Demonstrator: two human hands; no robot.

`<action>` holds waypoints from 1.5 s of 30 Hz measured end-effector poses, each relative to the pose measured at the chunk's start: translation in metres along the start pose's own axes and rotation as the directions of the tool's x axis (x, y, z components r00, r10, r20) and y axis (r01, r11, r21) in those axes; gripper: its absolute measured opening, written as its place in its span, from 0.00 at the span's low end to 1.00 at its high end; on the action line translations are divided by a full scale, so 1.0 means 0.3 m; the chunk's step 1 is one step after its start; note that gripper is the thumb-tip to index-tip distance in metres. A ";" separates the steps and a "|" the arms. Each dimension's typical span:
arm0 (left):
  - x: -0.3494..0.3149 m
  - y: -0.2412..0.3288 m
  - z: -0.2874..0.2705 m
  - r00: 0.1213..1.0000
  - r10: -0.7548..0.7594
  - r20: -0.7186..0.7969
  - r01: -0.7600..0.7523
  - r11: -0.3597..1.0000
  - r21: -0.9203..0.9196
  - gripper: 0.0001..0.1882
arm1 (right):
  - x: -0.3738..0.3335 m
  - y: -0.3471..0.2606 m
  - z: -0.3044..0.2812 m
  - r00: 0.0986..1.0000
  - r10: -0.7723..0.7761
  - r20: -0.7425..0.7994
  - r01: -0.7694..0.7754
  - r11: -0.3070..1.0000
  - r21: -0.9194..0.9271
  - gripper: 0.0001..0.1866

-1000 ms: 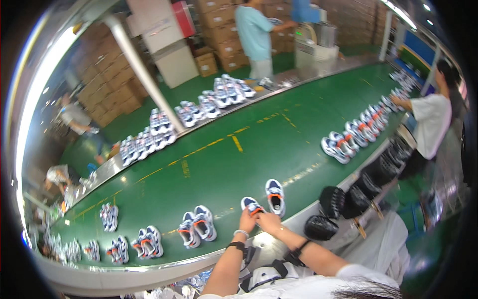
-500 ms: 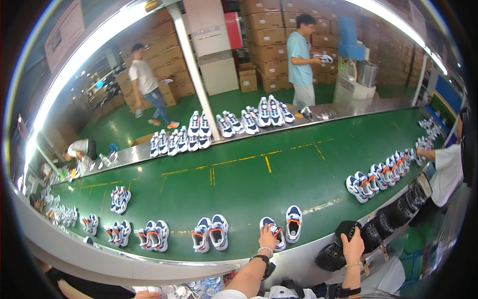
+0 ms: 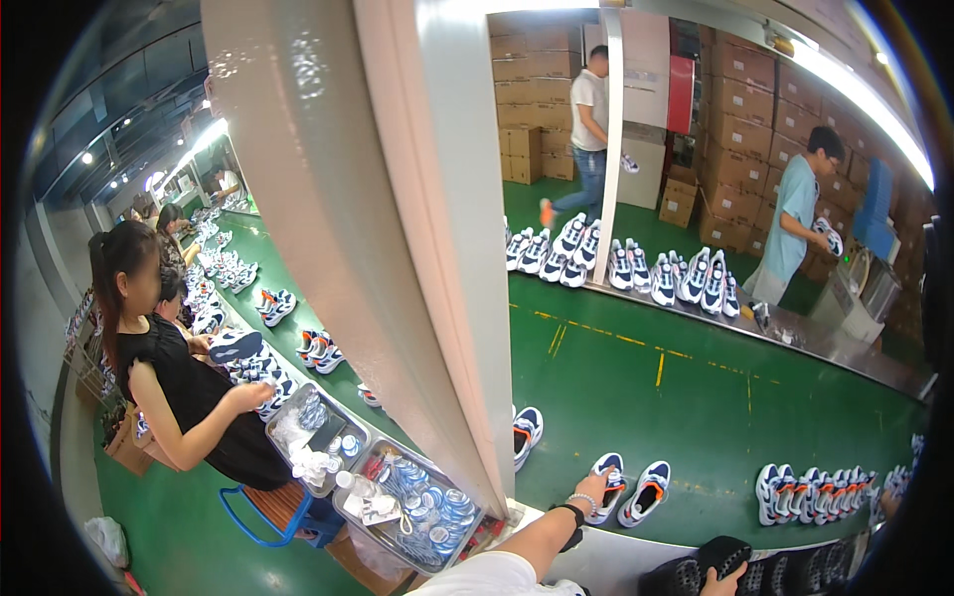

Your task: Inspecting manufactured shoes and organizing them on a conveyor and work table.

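My left hand (image 3: 593, 488) reaches over the belt and grips a white and navy sneaker (image 3: 610, 495) with an orange lining. Its mate, another sneaker (image 3: 646, 494), stands just to the right, apart from my fingers. At the lower edge my right hand (image 3: 726, 579) is closed on a black perforated shell-like piece (image 3: 722, 554); its exact kind does not show. Beside it lies a row of similar black perforated pieces (image 3: 805, 568), along the near side of the belt.
The green conveyor belt (image 3: 586, 348) carries a sneaker row (image 3: 815, 494) at right. A thick pillar (image 3: 348, 228) blocks the middle left. Trays (image 3: 429, 568) of small items stand near a co-worker in black (image 3: 189, 387). More sneakers (image 3: 711, 283) line the far metal ledge; two people walk or stand behind it.
My view has swung left, bringing the pillar, trays and seated co-worker into sight. Both hands keep their holds. The person in the white shirt has walked right, close to the far post.
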State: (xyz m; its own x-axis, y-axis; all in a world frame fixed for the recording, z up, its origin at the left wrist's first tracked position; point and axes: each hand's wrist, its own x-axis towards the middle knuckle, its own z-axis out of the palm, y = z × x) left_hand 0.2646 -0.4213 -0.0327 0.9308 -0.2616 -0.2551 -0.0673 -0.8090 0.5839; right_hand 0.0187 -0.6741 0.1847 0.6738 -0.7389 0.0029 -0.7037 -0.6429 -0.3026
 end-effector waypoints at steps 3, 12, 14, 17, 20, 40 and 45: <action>-0.013 -0.015 0.000 0.998 -0.052 0.026 0.050 0.997 0.052 0.54 | -0.048 -0.070 -0.072 0.999 -0.008 -0.034 0.011 0.997 0.080 0.44; -0.119 0.008 -0.047 0.997 -0.024 -0.078 0.031 0.996 0.086 0.45 | -0.078 0.005 -0.156 0.933 -0.097 -0.346 0.213 0.925 0.315 0.27; -0.106 -0.008 -0.055 0.996 0.020 -0.085 -0.004 0.983 0.185 0.36 | -0.069 -0.008 -0.185 0.903 -0.074 -0.422 0.266 0.868 0.419 0.27; -0.074 -0.083 -0.074 0.985 -0.052 -0.163 0.070 0.991 0.110 0.21 | 0.026 0.062 -0.153 0.960 -0.063 -0.272 0.238 0.692 0.681 0.21; -0.060 0.002 -0.094 0.950 0.149 -0.273 -0.139 0.989 0.056 0.42 | -0.006 0.059 -0.210 0.965 0.173 -0.197 0.091 0.484 0.870 0.22; 0.074 0.342 0.100 0.812 0.331 0.481 -0.578 0.578 0.576 0.34 | -0.018 0.223 -0.278 0.996 0.027 0.088 -0.092 0.378 0.921 0.20; 0.011 0.360 0.088 0.856 0.085 0.510 -0.401 0.731 0.552 0.39 | 0.050 0.151 -0.325 0.963 -0.158 0.218 -0.173 0.259 0.950 0.20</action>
State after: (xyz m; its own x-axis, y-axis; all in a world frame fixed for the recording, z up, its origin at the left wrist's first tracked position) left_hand 0.2510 -0.5233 0.0091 0.6081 -0.5610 -0.5618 -0.6208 -0.7770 0.1039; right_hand -0.0250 -0.7340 0.2639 0.8096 -0.5656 -0.1574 -0.0847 0.1528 -0.9846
